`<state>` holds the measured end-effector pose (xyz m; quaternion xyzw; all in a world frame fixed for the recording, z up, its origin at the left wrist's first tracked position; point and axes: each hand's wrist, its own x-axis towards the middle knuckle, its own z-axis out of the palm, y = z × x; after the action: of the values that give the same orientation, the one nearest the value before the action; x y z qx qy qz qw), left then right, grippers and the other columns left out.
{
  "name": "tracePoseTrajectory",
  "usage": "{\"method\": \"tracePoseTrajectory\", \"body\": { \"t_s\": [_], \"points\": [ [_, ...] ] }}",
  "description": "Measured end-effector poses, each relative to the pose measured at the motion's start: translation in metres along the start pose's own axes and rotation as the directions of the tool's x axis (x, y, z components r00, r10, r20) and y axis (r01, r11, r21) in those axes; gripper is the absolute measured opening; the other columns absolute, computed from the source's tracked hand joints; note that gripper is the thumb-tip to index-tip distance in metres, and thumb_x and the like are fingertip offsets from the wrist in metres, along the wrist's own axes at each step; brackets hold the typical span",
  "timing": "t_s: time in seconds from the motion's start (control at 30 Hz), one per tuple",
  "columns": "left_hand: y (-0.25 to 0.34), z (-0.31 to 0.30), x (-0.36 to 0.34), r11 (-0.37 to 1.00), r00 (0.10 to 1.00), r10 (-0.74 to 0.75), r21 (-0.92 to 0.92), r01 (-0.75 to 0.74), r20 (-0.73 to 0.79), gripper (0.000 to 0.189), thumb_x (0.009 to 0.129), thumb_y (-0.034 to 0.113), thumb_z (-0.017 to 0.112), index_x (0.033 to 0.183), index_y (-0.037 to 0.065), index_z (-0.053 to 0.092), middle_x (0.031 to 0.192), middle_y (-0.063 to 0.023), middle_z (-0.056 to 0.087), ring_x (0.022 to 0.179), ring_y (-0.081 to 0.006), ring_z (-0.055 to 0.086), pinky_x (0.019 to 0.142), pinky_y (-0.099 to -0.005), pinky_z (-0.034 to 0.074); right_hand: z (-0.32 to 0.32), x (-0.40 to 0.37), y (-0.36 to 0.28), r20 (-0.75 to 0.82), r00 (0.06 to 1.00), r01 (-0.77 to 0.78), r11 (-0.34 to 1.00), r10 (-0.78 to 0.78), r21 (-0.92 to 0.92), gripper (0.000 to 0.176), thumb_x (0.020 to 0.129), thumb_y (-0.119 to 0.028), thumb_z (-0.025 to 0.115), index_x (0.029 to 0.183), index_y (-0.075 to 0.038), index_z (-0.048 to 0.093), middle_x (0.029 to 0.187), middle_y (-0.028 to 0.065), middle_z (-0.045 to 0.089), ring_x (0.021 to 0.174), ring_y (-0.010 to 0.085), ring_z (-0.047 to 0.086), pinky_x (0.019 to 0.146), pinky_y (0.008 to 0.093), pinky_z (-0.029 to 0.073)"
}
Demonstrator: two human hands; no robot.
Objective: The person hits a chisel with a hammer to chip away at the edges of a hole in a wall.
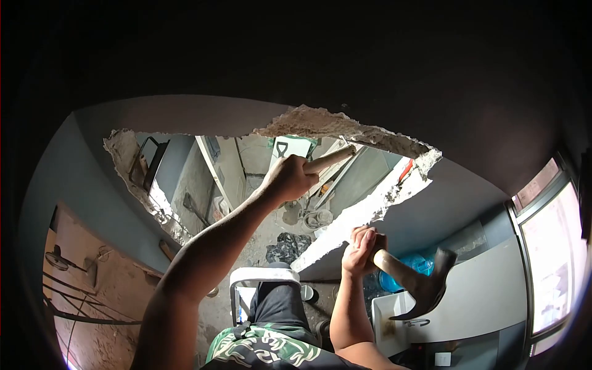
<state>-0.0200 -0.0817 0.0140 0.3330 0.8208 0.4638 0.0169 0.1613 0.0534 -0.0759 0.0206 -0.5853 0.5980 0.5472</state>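
Observation:
My left hand (288, 177) is closed around a thick, pale rod (332, 159), perhaps a chisel. Its far end points up and right, close to the jagged upper edge of a broken opening in the wall (327, 123). Lower and to the right, my right hand (361, 251) grips a claw hammer (425, 280) by its handle. The dark hammer head hangs out to the right, apart from the rod. Bare, crumbled masonry (351, 228) lines the opening's lower right edge, just above my right hand.
A white-topped stool or ladder frame (265, 275) stands at my legs. Below are a dark bundle (288, 248), a blue water bottle (419, 265), a white sink (387, 317) and a white counter (487, 290). A window (552, 259) is at right. Boards and tools lie beyond the opening.

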Motion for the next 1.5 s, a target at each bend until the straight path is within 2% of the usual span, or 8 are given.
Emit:
{"method": "tracePoseTrajectory", "body": {
  "t_s": [0.1, 0.2, 0.27, 0.47, 0.53, 0.77, 0.87, 1.5],
  "points": [
    [-0.002, -0.001, 0.0, 1.0, 1.0, -0.01, 0.009, 0.01, 0.008, 0.029, 0.073, 0.027, 0.072, 0.082, -0.001, 0.069, 0.067, -0.0187, 0.065, 0.062, -0.0309, 0.066, 0.062, -0.0414, 0.052, 0.015, 0.006, 0.022, -0.02, 0.971, 0.205, 0.877, -0.237, -0.434, 0.024, 0.095, -0.012, 0.052, 0.073, -0.004, 0.05, 0.064, 0.0059, 0.052, 0.06, 0.0164, 0.051, 0.056, 0.0301, 0.04],
    [-0.004, 0.007, -0.001, 0.999, 0.999, -0.034, 0.005, 0.034, 0.006, 0.03, 0.074, 0.027, 0.07, 0.081, -0.001, 0.068, 0.066, -0.0197, 0.065, 0.062, -0.0326, 0.066, 0.062, -0.0422, 0.053, 0.009, 0.011, 0.062, 0.016, 0.919, -0.275, 0.669, 0.394, -0.69, 0.026, 0.094, -0.022, 0.059, 0.08, 0.0, 0.059, 0.075, 0.011, 0.064, 0.068, 0.0202, 0.06, 0.062, 0.0317, 0.046],
    [-0.006, 0.009, 0.002, 0.999, 0.999, -0.05, 0.009, 0.05, -0.016, 0.03, 0.074, 0.027, 0.069, 0.081, -0.002, 0.068, 0.066, -0.0198, 0.065, 0.062, -0.0329, 0.066, 0.062, -0.0423, 0.053, -0.009, -0.004, 0.1, 0.041, 0.993, 0.098, 0.611, -0.107, -0.785, 0.023, 0.091, -0.02, 0.064, 0.091, 0.002, 0.058, 0.083, 0.0122, 0.067, 0.072, 0.0194, 0.063, 0.063, 0.0323, 0.048],
    [0.001, 0.007, -0.003, 0.994, 0.995, -0.104, -0.025, 0.104, 0.013, 0.027, 0.075, 0.027, 0.069, 0.078, 0.0, 0.069, 0.059, -0.0146, 0.063, 0.055, -0.026, 0.065, 0.057, -0.0399, 0.052, 0.023, -0.009, 0.073, -0.001, 0.986, 0.144, 0.861, -0.165, -0.488, 0.024, 0.093, -0.019, 0.062, 0.078, -0.001, 0.058, 0.066, 0.0059, 0.058, 0.064, 0.0195, 0.058, 0.059, 0.0331, 0.045],
    [0.001, 0.007, -0.002, 0.996, 0.996, -0.077, -0.041, 0.079, 0.034, 0.029, 0.074, 0.024, 0.066, 0.078, -0.004, 0.066, 0.059, -0.0167, 0.063, 0.054, -0.0286, 0.064, 0.058, -0.0406, 0.053, 0.027, 0.0, 0.074, -0.075, 0.902, -0.395, 0.742, 0.425, -0.541, 0.027, 0.092, -0.02, 0.065, 0.077, 0.001, 0.057, 0.067, 0.0052, 0.059, 0.06, 0.0133, 0.053, 0.057, 0.0309, 0.043],
    [0.004, 0.009, -0.002, 0.999, 0.998, -0.05, -0.01, 0.05, -0.031, 0.029, 0.076, 0.025, 0.069, 0.076, -0.004, 0.066, 0.061, -0.0169, 0.064, 0.058, -0.0278, 0.065, 0.058, -0.0419, 0.05, 0.048, 0.005, 0.038, -0.133, 0.978, 0.111, 0.946, -0.158, -0.303, 0.027, 0.095, -0.014, 0.059, 0.071, -0.004, 0.053, 0.061, -0.0003, 0.054, 0.051, 0.007, 0.046, 0.048, 0.0267, 0.037],
    [0.005, 0.013, -0.003, 0.998, 0.998, -0.058, -0.036, 0.059, 0.005, 0.031, 0.077, 0.025, 0.073, 0.076, -0.004, 0.064, 0.057, -0.0126, 0.06, 0.051, -0.0226, 0.059, 0.053, -0.0382, 0.048, 0.019, 0.008, 0.066, 0.014, 0.93, -0.289, 0.754, 0.367, -0.59, 0.035, 0.093, -0.021, 0.062, 0.065, -0.002, 0.053, 0.054, -0.0016, 0.049, 0.049, 0.0074, 0.042, 0.045, 0.0301, 0.035],
    [0.005, 0.026, 0.003, 0.997, 0.999, 0.033, 0.075, -0.031, -0.019, 0.026, 0.079, 0.027, 0.072, 0.08, 0.001, 0.066, 0.065, -0.0172, 0.064, 0.063, -0.0301, 0.067, 0.06, -0.0418, 0.05, -0.03, -0.027, 0.014, -0.067, 0.981, -0.193, 0.85, 0.184, -0.49, 0.024, 0.092, -0.017, 0.062, 0.076, 0.001, 0.059, 0.065, 0.0032, 0.058, 0.06, 0.0098, 0.051, 0.055, 0.0295, 0.041]
  ]
}}
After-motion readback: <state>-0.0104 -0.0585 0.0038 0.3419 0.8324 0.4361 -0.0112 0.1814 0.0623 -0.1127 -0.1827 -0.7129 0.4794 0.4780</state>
